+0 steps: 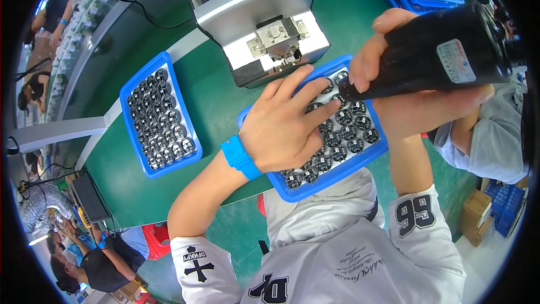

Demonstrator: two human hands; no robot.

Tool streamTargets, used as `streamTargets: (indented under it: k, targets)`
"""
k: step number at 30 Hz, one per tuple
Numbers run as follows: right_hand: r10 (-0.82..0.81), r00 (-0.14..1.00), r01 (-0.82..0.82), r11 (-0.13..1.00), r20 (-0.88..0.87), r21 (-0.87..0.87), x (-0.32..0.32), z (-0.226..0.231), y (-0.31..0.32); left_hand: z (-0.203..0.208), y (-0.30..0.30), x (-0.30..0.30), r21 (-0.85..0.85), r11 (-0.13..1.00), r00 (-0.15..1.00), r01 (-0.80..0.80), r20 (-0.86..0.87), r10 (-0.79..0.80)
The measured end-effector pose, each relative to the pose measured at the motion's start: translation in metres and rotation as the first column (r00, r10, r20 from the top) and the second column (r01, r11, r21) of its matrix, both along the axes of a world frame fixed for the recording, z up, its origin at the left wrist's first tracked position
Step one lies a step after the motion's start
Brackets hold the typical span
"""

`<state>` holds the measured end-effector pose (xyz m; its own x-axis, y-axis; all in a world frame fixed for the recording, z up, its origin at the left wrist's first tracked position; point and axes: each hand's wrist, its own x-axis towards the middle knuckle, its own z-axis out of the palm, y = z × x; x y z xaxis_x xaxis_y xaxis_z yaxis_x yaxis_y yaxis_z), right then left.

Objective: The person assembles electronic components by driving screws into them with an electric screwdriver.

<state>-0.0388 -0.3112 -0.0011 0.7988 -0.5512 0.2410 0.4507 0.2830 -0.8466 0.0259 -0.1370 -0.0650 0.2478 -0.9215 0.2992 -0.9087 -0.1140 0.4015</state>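
Note:
A black electric screwdriver (416,50) lies in the grip of my right hand (419,111), fingers wrapped round its body. Its narrow end points down-left at the round black-and-silver parts (349,132) in a blue tray (298,192). Whether the tip touches a part is hard to see. My left hand (281,129), with a blue wristband, reaches over the same tray. Its fingers are stretched out and apart, the fingertips resting among the parts close to the screwdriver's end. The hand hides several parts beneath it.
A second blue tray (195,156) of similar parts lies to the left on the green table (219,93). A silver metal machine (247,5) stands just beyond my hands. Stacked blue trays (413,5) sit at far right. Another person (478,129) is near on the right.

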Motion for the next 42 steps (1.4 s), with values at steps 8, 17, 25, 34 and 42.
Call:
streamTargets:
  k: [8,17,25,34,42]
  targets:
    - [0.006,0.997,-0.012,0.998,-0.083,-0.066,0.007,0.001,0.001,0.002,0.000,-0.002,0.026,1.000,0.999,-0.004,-0.043,0.005]
    - [-0.057,0.976,0.003,0.968,-0.209,-0.250,0.009,-0.006,0.006,0.002,0.000,-0.004,-0.008,1.000,0.999,-0.015,-0.029,0.015]
    - [-0.029,0.982,-0.028,0.954,-0.185,-0.300,0.010,-0.003,0.001,0.005,-0.001,-0.005,-0.014,0.999,0.999,-0.029,-0.022,0.029]
    - [0.140,0.984,-0.161,0.961,-0.107,-0.226,0.011,0.017,-0.002,0.000,0.000,-0.005,-0.041,0.999,1.000,-0.024,-0.020,0.024]
    - [0.148,0.988,-0.154,0.937,-0.042,-0.313,0.070,0.036,0.002,-0.001,0.002,-0.004,-0.054,0.998,0.997,-0.033,-0.071,0.029]
